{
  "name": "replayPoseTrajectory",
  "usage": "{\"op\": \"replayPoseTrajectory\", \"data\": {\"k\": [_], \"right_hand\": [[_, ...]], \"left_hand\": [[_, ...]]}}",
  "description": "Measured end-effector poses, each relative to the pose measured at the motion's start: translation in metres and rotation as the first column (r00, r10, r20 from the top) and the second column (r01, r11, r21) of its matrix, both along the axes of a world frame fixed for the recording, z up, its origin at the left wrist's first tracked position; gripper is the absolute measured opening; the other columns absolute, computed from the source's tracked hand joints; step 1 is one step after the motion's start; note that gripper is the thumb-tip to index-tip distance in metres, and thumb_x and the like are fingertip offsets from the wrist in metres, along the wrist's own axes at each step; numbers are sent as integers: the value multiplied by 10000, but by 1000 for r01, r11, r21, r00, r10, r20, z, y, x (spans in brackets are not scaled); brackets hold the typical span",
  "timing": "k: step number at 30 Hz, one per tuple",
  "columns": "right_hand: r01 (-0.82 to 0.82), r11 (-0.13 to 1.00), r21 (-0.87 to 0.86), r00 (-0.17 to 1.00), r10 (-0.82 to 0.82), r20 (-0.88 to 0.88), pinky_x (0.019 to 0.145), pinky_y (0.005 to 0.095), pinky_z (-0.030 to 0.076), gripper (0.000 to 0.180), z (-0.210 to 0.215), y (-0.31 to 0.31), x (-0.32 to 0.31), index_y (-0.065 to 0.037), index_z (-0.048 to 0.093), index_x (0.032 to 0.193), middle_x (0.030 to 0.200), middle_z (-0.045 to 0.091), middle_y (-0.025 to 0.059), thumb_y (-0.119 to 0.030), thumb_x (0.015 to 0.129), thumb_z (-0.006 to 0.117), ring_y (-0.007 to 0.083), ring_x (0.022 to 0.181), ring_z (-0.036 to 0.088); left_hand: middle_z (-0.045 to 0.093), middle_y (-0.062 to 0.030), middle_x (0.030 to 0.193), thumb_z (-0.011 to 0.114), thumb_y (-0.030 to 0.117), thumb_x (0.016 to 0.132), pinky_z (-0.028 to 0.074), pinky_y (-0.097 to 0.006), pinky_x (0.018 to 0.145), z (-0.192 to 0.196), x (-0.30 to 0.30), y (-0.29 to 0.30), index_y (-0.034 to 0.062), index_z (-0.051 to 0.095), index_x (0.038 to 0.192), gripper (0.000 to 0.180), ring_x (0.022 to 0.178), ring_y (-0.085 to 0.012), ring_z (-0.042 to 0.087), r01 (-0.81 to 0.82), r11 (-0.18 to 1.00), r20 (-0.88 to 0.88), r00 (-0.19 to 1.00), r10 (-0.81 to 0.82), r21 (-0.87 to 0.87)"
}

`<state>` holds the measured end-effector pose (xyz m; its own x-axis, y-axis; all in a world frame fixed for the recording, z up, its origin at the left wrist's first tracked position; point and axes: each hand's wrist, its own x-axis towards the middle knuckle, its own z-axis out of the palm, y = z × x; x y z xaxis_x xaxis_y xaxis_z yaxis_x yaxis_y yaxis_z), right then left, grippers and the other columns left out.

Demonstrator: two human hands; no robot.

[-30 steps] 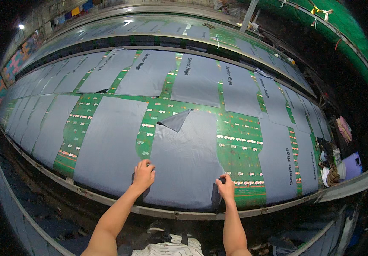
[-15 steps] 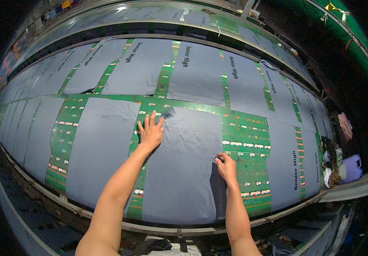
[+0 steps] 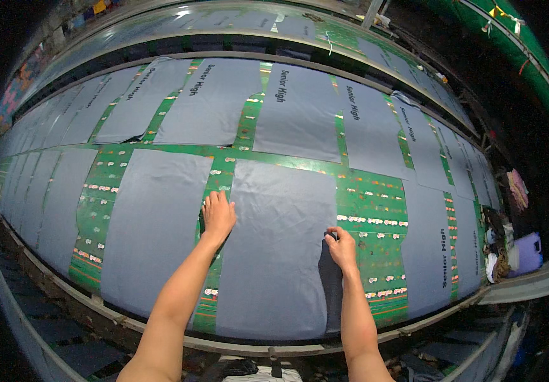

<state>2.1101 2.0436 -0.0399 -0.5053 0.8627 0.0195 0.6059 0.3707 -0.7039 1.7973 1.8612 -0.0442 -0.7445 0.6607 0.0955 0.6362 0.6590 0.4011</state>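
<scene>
Pressing our flat, open left hand (image 3: 218,215) and closed-fingered right hand (image 3: 340,246) on the grey fabric panel (image 3: 274,248) atop the green printing table (image 3: 367,210), we risk wrinkling its right edge.

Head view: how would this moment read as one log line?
left hand: flat on grey fabric panel | right hand: pinching panel's right edge | surface: green table

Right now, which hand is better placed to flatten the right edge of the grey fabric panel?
The right hand: it rests on the right edge of the grey fabric panel, while the left hand lies flat at its left edge.
</scene>
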Motion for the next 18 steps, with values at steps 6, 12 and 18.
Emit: {"op": "replayPoseTrajectory", "data": {"k": [6, 12, 18], "right_hand": [[3, 998, 60, 1000, -3, 4, 915, 430, 498, 261, -5, 22, -26, -93, 719, 1085, 1058, 656, 179, -136, 828, 710, 359, 1031, 630], [-46, 992, 117, 998, 49, -29, 967, 419, 484, 340, -12, 45, -41, -101, 714, 1143, 1154, 614, 180, -100, 804, 732, 360, 1117, 595], [-67, 996, 55, 997, 69, -30, 1006, 413, 476, 433, -8, 70, -55, -106, 689, 1215, 1205, 609, 181, -89, 786, 749, 358, 1157, 591]], "left_hand": [[583, -208, 1161, 655, 232, 929, 456, -522, 916, -7, -14, 29, -7, 568, 1099, 306, 1123, -388, 555, -54, 998, 43, 998, 56, -43], [610, -207, 1156, 705, 123, 870, 492, -463, 919, -16, -18, 38, -20, 584, 1082, 283, 1103, -389, 599, -63, 963, 318, 948, -25, 262], [580, -208, 1289, 748, 6, 747, 457, -411, 1047, -11, -34, 36, -32, 611, 1209, 483, 1235, -365, 553, 142, 922, 300, 918, -258, 359]]}}
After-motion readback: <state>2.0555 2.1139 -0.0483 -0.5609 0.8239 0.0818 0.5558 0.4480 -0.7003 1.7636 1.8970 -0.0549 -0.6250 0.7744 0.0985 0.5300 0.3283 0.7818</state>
